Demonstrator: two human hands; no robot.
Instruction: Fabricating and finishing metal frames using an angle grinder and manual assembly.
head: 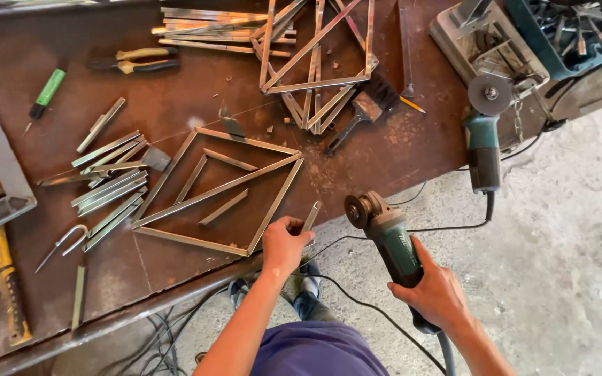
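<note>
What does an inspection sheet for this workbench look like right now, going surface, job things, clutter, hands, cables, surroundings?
Surface: rusty brown steel table, scuffed.
Job's things: short metal bar held at the table edge; green angle grinder beside it; diamond-shaped metal frame lying flat.
Clutter: cut metal strips, pliers, green screwdriver, wire brush, second grinder, stacked frames.
Hands: left hand grips the bar; right hand grips the grinder body.
Cables: black cords trailing over the floor.
Surroundings: concrete floor; crate of parts.
</note>
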